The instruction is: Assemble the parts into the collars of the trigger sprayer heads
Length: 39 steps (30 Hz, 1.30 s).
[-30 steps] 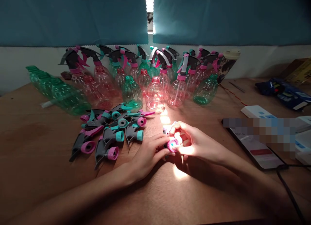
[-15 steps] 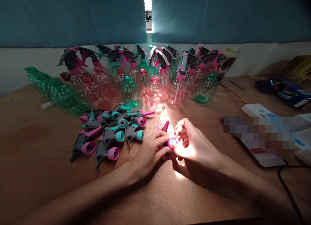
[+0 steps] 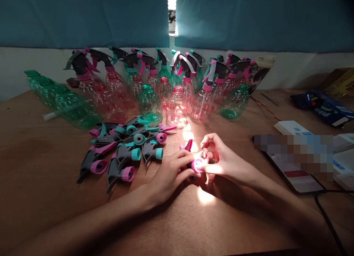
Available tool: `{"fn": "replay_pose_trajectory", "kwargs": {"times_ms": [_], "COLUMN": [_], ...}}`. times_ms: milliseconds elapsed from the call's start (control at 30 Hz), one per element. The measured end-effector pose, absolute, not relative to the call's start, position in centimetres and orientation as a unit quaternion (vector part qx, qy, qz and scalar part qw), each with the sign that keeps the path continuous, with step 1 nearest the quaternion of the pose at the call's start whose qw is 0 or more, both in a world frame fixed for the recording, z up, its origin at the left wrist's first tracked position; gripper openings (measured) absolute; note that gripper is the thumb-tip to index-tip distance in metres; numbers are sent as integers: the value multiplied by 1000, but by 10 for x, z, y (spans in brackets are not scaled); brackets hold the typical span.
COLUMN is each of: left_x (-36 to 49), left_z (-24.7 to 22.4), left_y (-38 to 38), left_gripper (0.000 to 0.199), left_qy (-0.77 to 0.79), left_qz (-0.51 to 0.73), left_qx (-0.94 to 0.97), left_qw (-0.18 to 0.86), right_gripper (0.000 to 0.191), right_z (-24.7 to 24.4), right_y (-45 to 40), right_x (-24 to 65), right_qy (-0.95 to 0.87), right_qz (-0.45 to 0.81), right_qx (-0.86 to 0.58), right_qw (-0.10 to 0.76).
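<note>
My left hand (image 3: 173, 168) is closed around a trigger spray head (image 3: 197, 165), whose pink collar faces my right hand. Its pink trigger stands up beyond my left fingers, and they hide most of its body. My right hand (image 3: 221, 158) is at the collar, thumb against its edge and the other fingers curled in. Whatever those fingers pinch is washed out by bright light. Left of my hands lies a pile of loose spray heads (image 3: 120, 163), dark grey with pink or teal collars. A capless pink bottle (image 3: 177, 106) stands upright beyond my hands.
Rows of pink and green bottles, many with spray heads, fill the back of the wooden table (image 3: 171, 222). Several green bottles (image 3: 73, 106) lean at the left. A phone (image 3: 301, 180), a white power strip (image 3: 294, 128) and a dark blue packet (image 3: 322, 106) are at the right.
My right fingers have shifted slightly at the pink collar, and the thumb now lies against its edge. My left hand keeps its hold on the spray head. The camera view has shifted slightly.
</note>
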<state>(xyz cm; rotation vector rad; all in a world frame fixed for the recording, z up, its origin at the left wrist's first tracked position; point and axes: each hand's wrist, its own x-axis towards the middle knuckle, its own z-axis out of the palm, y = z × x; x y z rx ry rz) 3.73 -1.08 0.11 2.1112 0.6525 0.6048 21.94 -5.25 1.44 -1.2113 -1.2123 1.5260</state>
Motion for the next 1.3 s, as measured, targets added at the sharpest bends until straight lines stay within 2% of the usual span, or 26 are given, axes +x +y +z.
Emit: {"fn": "replay_pose_trajectory", "kwargs": {"times_ms": [133,333,467,567,733,867,1200,1300], "left_x": [37,38,40,41,40,40,41,41], "left_z": [1,1,-1,0,4,7,0,-1], "left_y": [-11,-11,-10,-10,-10,-13,-19,-20], "left_gripper": [11,11,12,14,17,27,25,25], "left_qy": [260,254,244,244,284,333,354,342], "left_qz": [234,232,230,230,252,288,339,343], "left_qx": [851,872,878,873,834,819,828,832], "left_qw": [392,349,341,354,399,368,273,269], "right_gripper": [52,48,40,43,42,39,22,24], "right_z": [7,5,4,8,18,20,19,15], "right_y": [-55,-57,-57,-57,-53,-53,-65,-66], "right_x": [216,210,208,209,218,218,188,186], "right_qy": [-494,-457,-447,-437,-384,-345,-320,-335], "right_qz": [582,628,614,598,647,668,650,658], "right_qx": [-488,-464,-476,-500,-502,-499,-511,-483], "right_qw": [424,426,444,448,427,430,462,470]}}
